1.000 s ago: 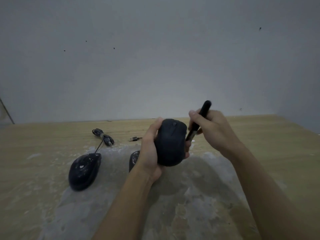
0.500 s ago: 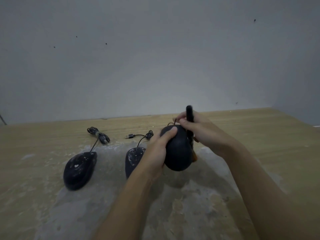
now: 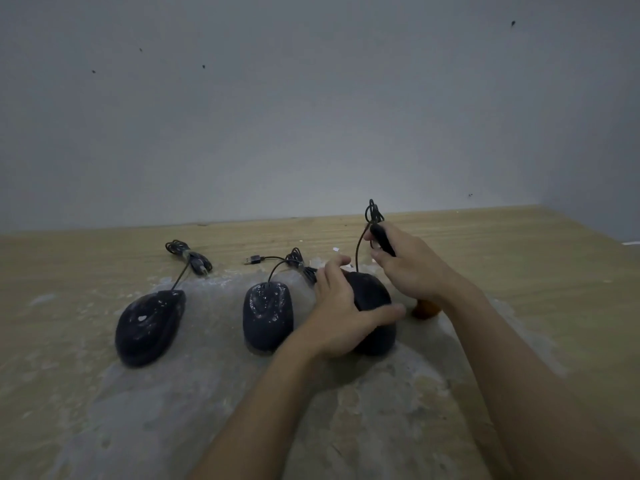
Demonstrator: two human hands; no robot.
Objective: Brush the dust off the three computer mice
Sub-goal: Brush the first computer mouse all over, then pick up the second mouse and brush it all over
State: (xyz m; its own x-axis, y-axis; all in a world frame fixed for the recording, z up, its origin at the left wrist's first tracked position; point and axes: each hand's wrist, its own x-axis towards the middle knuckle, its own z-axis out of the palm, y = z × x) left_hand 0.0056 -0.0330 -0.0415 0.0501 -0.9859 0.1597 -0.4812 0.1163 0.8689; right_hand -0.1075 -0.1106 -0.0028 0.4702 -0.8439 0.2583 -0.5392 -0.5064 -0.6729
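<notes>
Mouse [image 3: 372,306] at frame center, lifted earlier, now sits on the desk [image 3: 519,258]; my left hand [image 3: 341,315] grips it, right hand [image 3: 410,268] grips the brush [image 3: 382,240].

Head view: looks forward-down, close over table [image 3: 519,244], wall behind.

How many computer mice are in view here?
3. The left mouse and the middle mouse lie on the table, both dusty; the right mouse is gripped by the left hand. None seems hidden.

black mice [image 3: 266,317] (white-flecked), tan table [image 3: 519,258]
</notes>
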